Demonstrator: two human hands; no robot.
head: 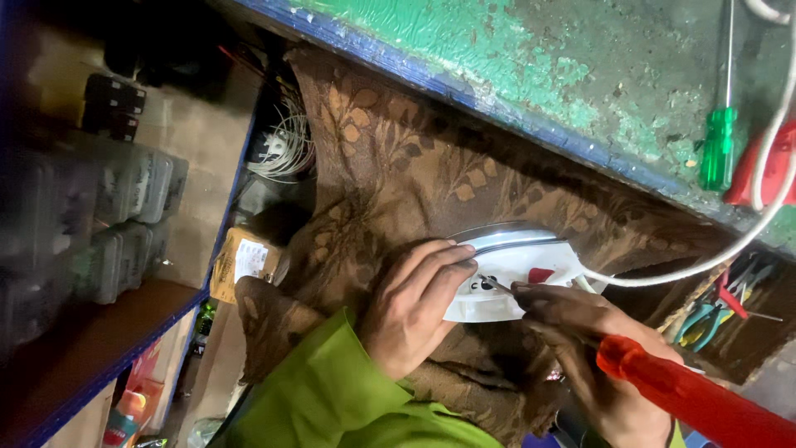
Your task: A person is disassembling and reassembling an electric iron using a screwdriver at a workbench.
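Observation:
A white electric iron [531,264] with a metal soleplate edge lies on a brown patterned cloth [398,166]. My left hand [414,303], in a green sleeve, grips the iron's near end and holds it still. My right hand [580,332] holds a red-handled screwdriver [696,402]; its thin metal tip touches the iron's white body near a small dark hole. A white cord [746,224] runs from the iron up to the right.
A worn green bench top [531,66] with a blue edge carries a green-handled screwdriver [718,149] and a red tool [775,170]. Pliers [713,315] lie lower right. Blue shelves [91,332] at left hold plastic boxes; a wire coil [286,149] and a cardboard box [240,261] sit behind.

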